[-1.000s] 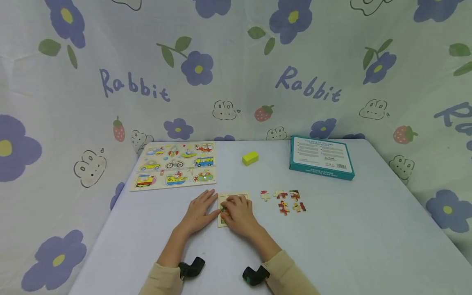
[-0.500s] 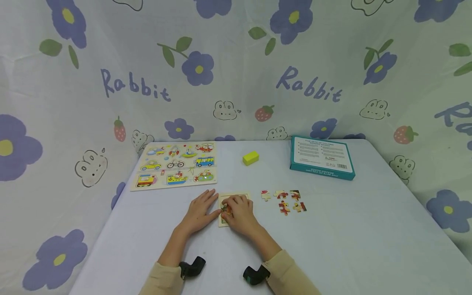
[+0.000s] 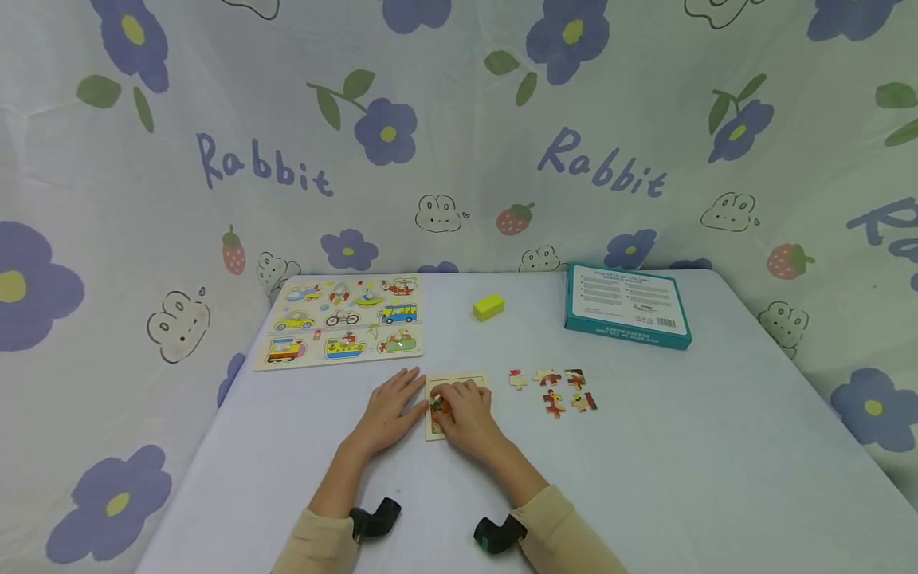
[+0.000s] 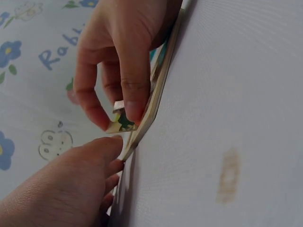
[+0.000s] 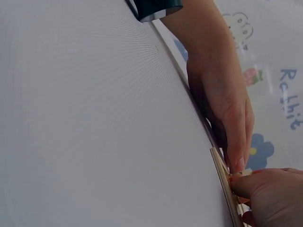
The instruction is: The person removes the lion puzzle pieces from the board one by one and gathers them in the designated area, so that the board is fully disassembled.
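Note:
A small wooden jigsaw tray (image 3: 457, 377) lies on the table, mostly covered by my right hand (image 3: 464, 414). In the left wrist view, thumb and fingers of that hand pinch a colourful jigsaw piece (image 4: 124, 124), tilted above the tray's surface. My left hand (image 3: 387, 413) rests on the table at the tray's left side with straight fingers, its thumb tip close to the tray edge. Part of a coloured picture shows beneath the right fingers; the rest is hidden. Several loose jigsaw pieces (image 3: 553, 402) lie right of the tray.
A large vehicle peg puzzle board (image 3: 340, 321) is at the back left. Behind the tray sits a yellow block (image 3: 488, 307). A teal and white box (image 3: 626, 305) lies at the back right. A rabbit-print cloth (image 3: 459, 143) hangs behind the table.
The right fingers have shifted slightly over the tray, and a bit more of the coloured picture beside them shows. The left hand stays in place.

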`<state>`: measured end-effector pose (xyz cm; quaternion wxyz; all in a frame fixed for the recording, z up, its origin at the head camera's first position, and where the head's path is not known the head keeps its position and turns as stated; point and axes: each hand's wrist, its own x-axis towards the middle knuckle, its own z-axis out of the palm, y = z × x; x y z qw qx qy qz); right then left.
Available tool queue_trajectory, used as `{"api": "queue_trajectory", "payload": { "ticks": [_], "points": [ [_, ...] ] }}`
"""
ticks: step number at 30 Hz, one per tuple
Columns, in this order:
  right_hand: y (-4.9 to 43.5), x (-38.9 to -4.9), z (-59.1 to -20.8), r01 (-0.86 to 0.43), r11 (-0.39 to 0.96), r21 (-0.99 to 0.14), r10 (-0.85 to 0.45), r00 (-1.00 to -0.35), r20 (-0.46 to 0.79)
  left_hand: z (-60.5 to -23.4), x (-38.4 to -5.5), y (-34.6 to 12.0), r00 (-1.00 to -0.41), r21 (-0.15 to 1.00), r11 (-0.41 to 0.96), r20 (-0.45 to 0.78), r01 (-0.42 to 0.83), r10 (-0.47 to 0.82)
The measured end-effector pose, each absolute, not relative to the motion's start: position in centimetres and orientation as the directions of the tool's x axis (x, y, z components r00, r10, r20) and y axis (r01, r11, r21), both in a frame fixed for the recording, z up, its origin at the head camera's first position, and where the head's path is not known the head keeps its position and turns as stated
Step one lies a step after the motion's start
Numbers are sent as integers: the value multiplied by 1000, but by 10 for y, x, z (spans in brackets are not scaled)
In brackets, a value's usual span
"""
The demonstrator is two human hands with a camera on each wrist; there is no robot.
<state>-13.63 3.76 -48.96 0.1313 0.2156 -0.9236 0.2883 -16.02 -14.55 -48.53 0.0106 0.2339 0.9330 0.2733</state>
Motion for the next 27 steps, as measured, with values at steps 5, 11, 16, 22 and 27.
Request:
{"api": "queue_trajectory", "payload": {
  "ticks": [5, 11, 16, 22, 27],
  "points": [
    [38, -136, -489, -500, 732, -463, -324, -853, 409, -486, -160, -145, -890, 511, 742, 111, 433, 443],
    [39, -138, -488, -492, 731, -474, -311, -857, 410, -485, -159, -145, -884, 514, 729, 146, 452, 444],
    [40, -139, -486, -467, 714, -522, -300, -877, 375, -484, -158, -145, -885, 511, 733, 140, 449, 444],
    [44, -141, -482, -446, 670, -594, -275, -892, 359, -486, -159, -146, -883, 505, 737, 124, 449, 453],
    [53, -145, -484, -414, 666, -620, -235, -906, 353, -486, -160, -146, -882, 499, 738, 131, 454, 454]
  ]
}}
